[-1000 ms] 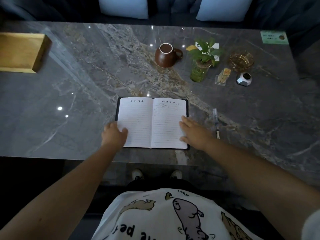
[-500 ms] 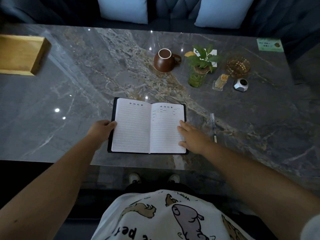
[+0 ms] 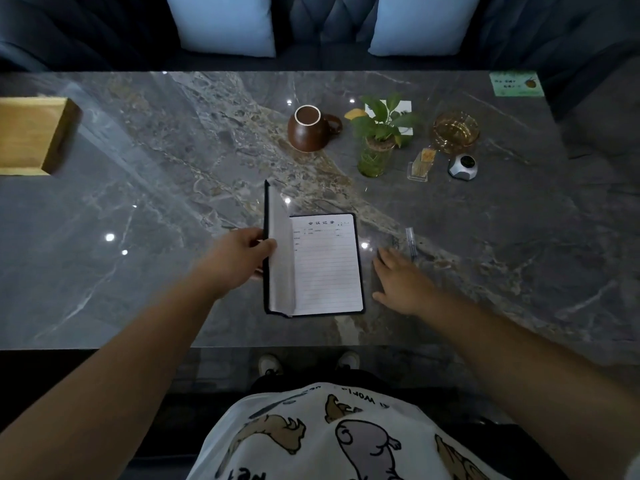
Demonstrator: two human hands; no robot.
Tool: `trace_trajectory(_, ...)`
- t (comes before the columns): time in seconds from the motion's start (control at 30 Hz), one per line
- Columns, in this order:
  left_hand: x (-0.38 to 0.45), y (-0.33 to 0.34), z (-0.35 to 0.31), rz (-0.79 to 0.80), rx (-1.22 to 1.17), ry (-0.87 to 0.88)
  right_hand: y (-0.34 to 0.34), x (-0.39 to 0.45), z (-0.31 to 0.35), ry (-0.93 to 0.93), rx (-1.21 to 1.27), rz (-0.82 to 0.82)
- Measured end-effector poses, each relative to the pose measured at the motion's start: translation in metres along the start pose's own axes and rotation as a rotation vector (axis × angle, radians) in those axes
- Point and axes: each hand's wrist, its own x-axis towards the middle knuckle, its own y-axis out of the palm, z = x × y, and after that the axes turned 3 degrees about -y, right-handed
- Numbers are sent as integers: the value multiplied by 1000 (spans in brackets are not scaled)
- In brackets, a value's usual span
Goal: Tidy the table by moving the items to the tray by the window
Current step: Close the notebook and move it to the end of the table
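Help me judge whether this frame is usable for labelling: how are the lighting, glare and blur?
Head view: dim overall, with small bright glare spots on the glossy table; wide-angle bending curves its far edge; the right hand is motion-blurred near the pen; the notebook lines read, its header only roughly.

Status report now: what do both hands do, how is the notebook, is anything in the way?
Left hand lifting notebook cover, half closed. Right hand flat on table, empty, near pen. Nothing blocking.
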Motion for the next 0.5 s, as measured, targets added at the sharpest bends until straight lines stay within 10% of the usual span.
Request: trace_trajectory(0.5,39,136,-21,-60,759,-13,-1,-2,-6,-38,64,21)
